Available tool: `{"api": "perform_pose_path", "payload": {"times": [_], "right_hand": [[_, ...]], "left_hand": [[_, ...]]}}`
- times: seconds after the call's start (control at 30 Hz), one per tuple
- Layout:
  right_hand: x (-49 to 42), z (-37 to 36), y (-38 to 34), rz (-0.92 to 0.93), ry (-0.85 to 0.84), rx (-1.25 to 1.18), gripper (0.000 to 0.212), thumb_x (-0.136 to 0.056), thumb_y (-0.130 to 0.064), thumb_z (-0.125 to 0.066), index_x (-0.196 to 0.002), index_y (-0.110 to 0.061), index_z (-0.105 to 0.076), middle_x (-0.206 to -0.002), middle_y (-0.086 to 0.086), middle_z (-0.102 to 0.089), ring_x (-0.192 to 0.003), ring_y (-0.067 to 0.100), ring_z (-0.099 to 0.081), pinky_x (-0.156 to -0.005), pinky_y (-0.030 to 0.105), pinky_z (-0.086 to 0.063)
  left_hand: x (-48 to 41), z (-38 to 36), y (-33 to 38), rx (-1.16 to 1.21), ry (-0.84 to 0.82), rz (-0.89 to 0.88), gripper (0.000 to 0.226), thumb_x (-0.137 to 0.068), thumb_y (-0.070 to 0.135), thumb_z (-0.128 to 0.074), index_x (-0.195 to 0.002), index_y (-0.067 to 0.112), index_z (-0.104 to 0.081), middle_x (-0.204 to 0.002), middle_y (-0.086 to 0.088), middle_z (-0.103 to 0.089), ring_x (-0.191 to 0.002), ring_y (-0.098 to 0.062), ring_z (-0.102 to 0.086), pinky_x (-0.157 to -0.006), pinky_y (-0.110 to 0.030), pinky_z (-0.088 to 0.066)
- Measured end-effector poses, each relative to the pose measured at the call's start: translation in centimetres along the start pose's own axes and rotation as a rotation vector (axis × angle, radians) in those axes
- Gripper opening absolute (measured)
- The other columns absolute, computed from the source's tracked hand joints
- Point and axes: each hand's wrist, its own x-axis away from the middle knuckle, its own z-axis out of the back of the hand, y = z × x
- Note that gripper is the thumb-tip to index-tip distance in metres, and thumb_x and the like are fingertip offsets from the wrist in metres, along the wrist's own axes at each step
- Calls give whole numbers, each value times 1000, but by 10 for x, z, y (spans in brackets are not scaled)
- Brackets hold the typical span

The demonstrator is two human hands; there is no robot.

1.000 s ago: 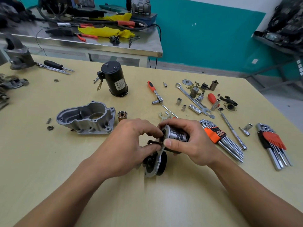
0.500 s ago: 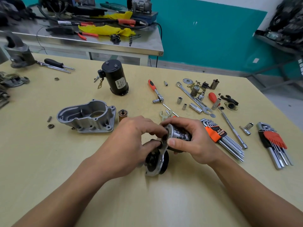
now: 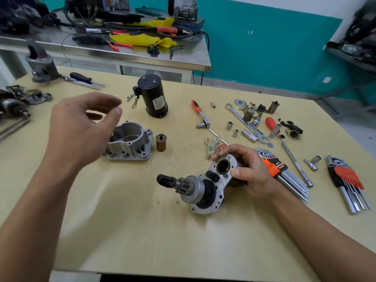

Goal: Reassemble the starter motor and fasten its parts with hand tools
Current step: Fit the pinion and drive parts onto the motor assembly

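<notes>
My right hand [image 3: 247,171] grips the starter sub-assembly [image 3: 205,188], a metal plate with a pinion gear and shaft pointing left, resting on the wooden table [image 3: 142,231]. My left hand [image 3: 81,127] hovers with loosely curled fingers, holding nothing, above and left of the aluminium nose housing [image 3: 131,144]. A small brass cylinder [image 3: 161,142] stands right of the housing. Farther back stands the black motor body [image 3: 153,96].
Sockets, a ratchet [image 3: 200,113], a spanner [image 3: 245,123] and a red screwdriver [image 3: 271,124] lie at the right. Two hex key sets [image 3: 284,174] [image 3: 350,184] lie nearer me. More starter parts [image 3: 14,100] sit at the left edge. A cluttered steel bench [image 3: 122,53] stands behind.
My left hand let go of the sub-assembly and moved up and left over the nose housing. My right hand turned the sub-assembly so the pinion points left.
</notes>
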Motion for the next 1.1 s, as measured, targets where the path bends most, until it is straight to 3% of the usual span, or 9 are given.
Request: {"api": "perform_pose_path", "payload": {"times": [0.07,0.17,0.3,0.4,0.6,0.73,0.83,1.0,1.1], "right_hand": [[0,0,1,-7,1,-18,34,-64,-19,-71,-98,-20,-73,-104,7,-72,-102,26,-64,-85,40,-52],[-1,-3,0,-31,-4,-53,34,-63,-17,-69,-96,-19,-74,-102,7,-72,-100,24,-64,-83,38,-53],[-1,-9,-3,-54,-5,-68,33,-60,-17,-68,-93,-18,-75,-99,7,-72,-98,23,-65,-80,35,-54],[-1,-11,-2,-55,1,-67,32,-59,-18,-69,-91,-17,-75,-97,8,-72,-94,22,-65,-77,33,-54],[4,-4,1,-51,11,-25,34,-59,-22,-70,-92,-16,-75,-100,11,-72,-98,27,-66,-78,39,-57],[2,-4,2,-58,-5,-19,33,-58,-22,-70,-90,-18,-76,-99,10,-72,-93,26,-68,-76,38,-58],[0,-5,2,-62,8,-1,34,-56,-24,-71,-88,-17,-76,-98,11,-72,-94,28,-67,-76,40,-58],[-5,-14,3,-71,29,-19,34,-55,-21,-71,-88,-15,-76,-97,12,-73,-91,27,-67,-72,37,-58],[-6,-19,2,-61,28,-26,34,-56,-20,-71,-89,-16,-76,-97,11,-73,-90,24,-68,-72,34,-57]], "left_hand": [[-7,8,-14,-151,6,67,18,-87,31,-73,-105,30,-72,-94,15,-67,-86,7,-62,-77,-25,-56],[-15,14,-34,-471,-132,200,58,-78,53,-76,-125,20,-64,-129,-10,-58,-118,-29,-55,-95,-50,-49],[-8,4,-44,-458,-381,326,84,-68,51,-85,-138,16,-53,-133,-8,-61,-102,-23,-54,-84,-37,-43],[-4,-4,-43,-432,-397,285,80,-66,33,-91,-135,17,-55,-125,-8,-65,-93,-18,-52,-83,-32,-41],[-14,22,-53,-83,-510,414,71,-68,11,-90,-131,16,-58,-108,-4,-72,-91,-21,-72,-89,-46,-57],[-38,52,-81,-275,-355,351,40,-81,0,-77,-118,13,-69,-109,-3,-73,-87,-15,-70,-74,-31,-53],[-50,52,-100,-486,-263,287,28,-87,1,-68,-111,14,-73,-104,-2,-74,-79,-15,-65,-79,-26,-45],[-71,20,-110,-586,-410,203,19,-89,22,-72,-107,18,-75,-99,0,-74,-70,-9,-64,-61,-20,-42],[-86,-1,-114,-612,-478,205,25,-85,28,-77,-106,14,-75,-97,-4,-73,-77,-18,-64,-72,-29,-48]]}}
